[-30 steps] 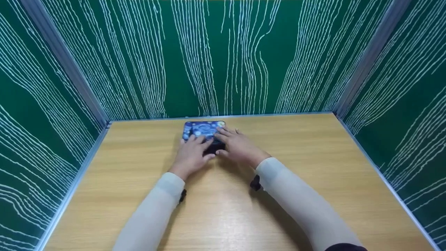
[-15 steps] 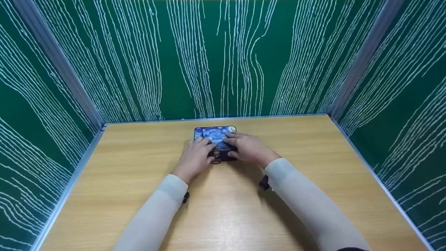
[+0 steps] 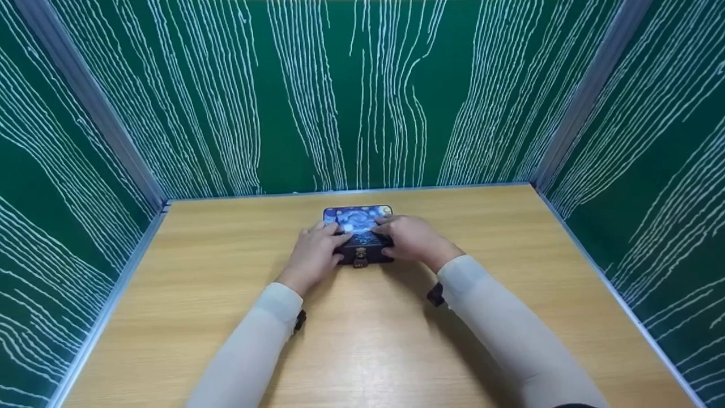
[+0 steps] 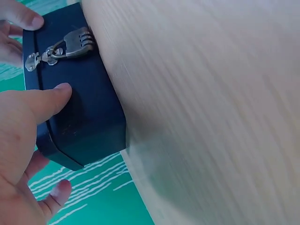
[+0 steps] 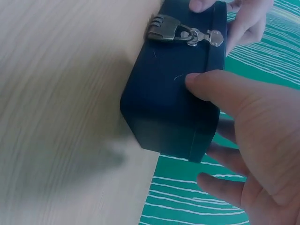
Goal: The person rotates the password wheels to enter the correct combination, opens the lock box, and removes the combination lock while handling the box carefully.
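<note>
A dark box [image 3: 359,224] with a blue, swirling night-sky picture on its lid stands on the table, its front towards me. A combination padlock [image 4: 79,42] hangs from the metal latch [image 5: 204,37] on the front face. My left hand [image 3: 314,249] holds the box's left end, with the thumb on the front and fingers over the lid. Gripping the right end is my right hand [image 3: 413,238], its thumb likewise on the front. In both wrist views, some fingers reach behind the lid side and are partly hidden. The lid is down.
The wooden table [image 3: 362,334] stretches between the box and me. Green panels with white wavy lines [image 3: 362,102] enclose the back and both sides, joined by grey corner posts [image 3: 595,90]. The box stands near the table's back edge.
The box has shifted right and slightly nearer, both hands going with it. The hands have spread towards its ends, so the padlock and front face now show between them.
</note>
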A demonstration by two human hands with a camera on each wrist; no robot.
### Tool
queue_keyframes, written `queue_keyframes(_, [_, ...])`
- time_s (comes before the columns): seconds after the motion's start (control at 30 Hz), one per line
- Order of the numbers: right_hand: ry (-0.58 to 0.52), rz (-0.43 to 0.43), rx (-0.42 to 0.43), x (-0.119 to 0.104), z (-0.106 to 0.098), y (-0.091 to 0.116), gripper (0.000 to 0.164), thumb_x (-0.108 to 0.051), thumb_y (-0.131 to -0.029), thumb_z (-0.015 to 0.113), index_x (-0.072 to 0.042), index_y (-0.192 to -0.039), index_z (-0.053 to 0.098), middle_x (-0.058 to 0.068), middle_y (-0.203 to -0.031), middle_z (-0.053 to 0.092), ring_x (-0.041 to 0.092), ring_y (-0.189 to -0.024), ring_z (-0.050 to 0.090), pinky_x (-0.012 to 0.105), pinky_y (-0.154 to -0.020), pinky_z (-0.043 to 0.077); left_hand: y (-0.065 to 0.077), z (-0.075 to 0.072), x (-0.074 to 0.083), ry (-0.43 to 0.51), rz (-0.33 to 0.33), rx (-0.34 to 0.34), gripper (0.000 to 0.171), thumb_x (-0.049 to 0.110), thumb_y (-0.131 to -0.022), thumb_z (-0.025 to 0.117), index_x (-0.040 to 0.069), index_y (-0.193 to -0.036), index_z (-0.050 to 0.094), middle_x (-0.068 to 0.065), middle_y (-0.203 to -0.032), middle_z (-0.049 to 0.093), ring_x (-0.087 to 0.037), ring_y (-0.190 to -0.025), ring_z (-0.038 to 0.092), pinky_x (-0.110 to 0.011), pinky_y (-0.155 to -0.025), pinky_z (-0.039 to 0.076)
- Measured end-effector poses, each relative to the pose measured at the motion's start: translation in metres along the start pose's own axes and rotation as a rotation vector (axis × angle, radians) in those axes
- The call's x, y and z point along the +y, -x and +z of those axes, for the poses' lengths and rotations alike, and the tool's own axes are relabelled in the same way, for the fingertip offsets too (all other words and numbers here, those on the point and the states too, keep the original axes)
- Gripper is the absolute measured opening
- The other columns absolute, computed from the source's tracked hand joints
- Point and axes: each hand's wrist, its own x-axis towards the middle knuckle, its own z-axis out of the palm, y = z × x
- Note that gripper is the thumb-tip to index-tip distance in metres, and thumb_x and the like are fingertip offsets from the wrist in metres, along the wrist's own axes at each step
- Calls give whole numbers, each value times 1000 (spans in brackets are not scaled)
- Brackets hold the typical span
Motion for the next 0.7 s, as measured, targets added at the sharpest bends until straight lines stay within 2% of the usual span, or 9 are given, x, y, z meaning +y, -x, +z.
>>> queue_keyframes(0.13, [9,22,-4,-2,-1,4,58,-23,-101,88,-15,-155,70,10,-169,61,42,-149,66,55,-125,53,0,1,5,-3,-2,1,60,28,-107,82,36,-163,62,-5,-178,52,-37,-167,43,-72,-133,34])
queue_keyframes(0.4, [30,8,9,-3,-2,6,54,-20,-98,91,-11,-149,74,13,-161,69,40,-135,76,53,-118,60,0,-1,9,7,-18,-19,60,27,-107,81,36,-163,62,-5,-179,50,-34,-167,43,-66,-132,36])
queue_keyframes(0.7, [57,3,12,2,2,7,54,-28,-98,92,-16,-149,76,12,-157,72,37,-127,79,54,-115,62,1,0,10,-20,4,-8,57,28,-107,82,34,-161,64,-4,-173,57,-33,-162,48,-64,-127,41])
